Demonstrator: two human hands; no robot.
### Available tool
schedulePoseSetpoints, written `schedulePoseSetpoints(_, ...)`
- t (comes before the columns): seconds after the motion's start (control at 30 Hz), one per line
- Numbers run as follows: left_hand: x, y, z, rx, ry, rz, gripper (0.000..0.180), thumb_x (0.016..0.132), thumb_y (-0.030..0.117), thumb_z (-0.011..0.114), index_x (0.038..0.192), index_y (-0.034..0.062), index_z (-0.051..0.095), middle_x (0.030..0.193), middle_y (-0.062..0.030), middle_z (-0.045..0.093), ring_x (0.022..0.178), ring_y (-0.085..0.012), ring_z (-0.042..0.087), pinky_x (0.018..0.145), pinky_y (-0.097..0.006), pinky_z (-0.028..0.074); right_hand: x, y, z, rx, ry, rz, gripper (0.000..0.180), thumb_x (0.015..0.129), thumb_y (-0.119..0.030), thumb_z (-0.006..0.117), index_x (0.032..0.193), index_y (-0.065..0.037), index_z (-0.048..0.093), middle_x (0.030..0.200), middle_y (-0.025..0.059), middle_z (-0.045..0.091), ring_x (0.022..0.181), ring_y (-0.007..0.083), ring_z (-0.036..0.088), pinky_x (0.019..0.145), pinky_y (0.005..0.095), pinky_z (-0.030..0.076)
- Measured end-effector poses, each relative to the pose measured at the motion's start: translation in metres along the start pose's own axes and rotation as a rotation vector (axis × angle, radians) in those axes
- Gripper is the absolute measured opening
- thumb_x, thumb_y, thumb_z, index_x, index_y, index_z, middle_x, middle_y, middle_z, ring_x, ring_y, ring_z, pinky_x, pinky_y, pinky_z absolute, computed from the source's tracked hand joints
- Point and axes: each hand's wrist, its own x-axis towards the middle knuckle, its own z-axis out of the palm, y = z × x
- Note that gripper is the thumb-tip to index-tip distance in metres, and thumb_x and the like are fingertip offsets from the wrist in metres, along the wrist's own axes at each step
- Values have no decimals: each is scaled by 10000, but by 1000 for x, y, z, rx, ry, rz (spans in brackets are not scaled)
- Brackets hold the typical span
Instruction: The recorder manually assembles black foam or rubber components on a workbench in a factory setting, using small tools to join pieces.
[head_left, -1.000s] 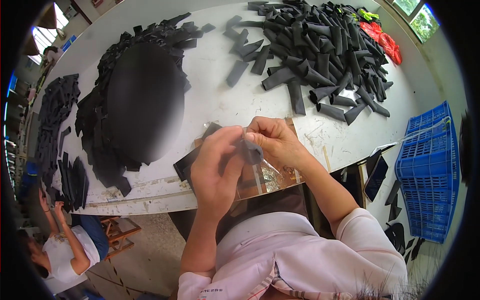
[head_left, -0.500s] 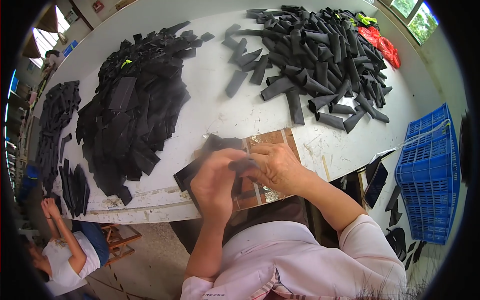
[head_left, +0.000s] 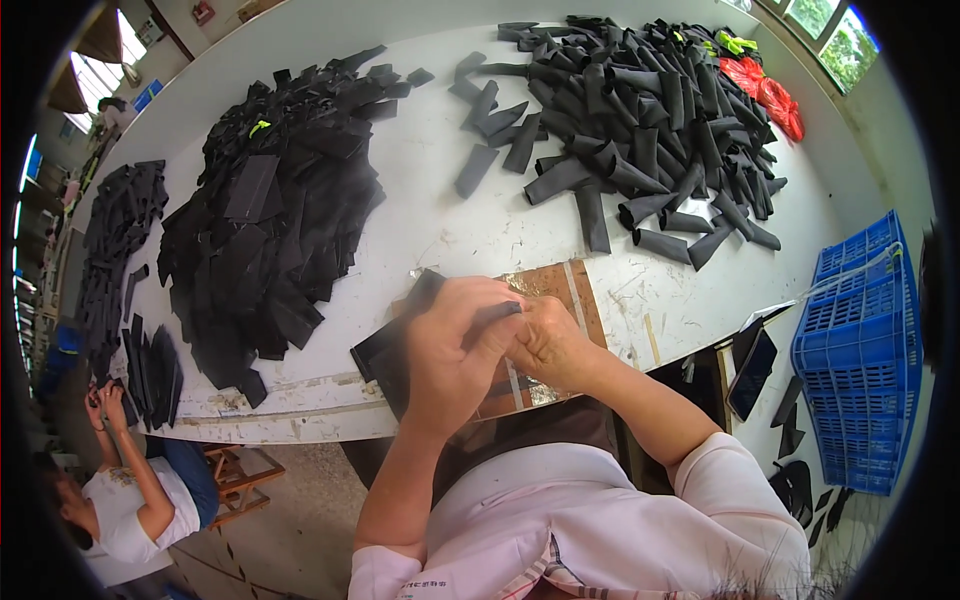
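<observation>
Left hand (head_left: pixel 450 345) curled round black piece (head_left: pixel 497 312); right hand (head_left: pixel 552 342) alongside, grip unclear. Left-side pile (head_left: pixel 270 230) in view; dark blur over it earlier, gone.

left hand (head_left: pixel 452 345) holds dark piece (head_left: pixel 497 313) | right hand (head_left: pixel 552 340) touching, grip unclear

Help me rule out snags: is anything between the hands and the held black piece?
Nothing visible: the left hand holds the black piece directly, with the right hand at its end. What they cover is hidden.
</observation>
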Motion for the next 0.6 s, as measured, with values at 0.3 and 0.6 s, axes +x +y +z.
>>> schedulePoseSetpoints(0.3, -8, 8, 3, -634, 309, 78, 138, 840, 101, 492, 855, -23, 552, 899, -126, 586, 831, -193, 530, 763, -318, 428, 18, -22, -30, -121, -37, -62, 248, 735, -240, 606, 638, -21, 539, 576, 73, 487, 534, 265, 499, 470, 359, 379)
schedulePoseSetpoints(0.6, -20, -4, -7, -785, 352, -45, 146, 819, 166, 544, 849, 24, 557, 860, -97, 554, 861, -241, 465, 808, -370, 382, 7, -13, -2, -113, -2, -34, 294, 717, -264, 623, 569, -37, 509, 562, 68, 481, 539, 249, 518, 463, 351, 399)
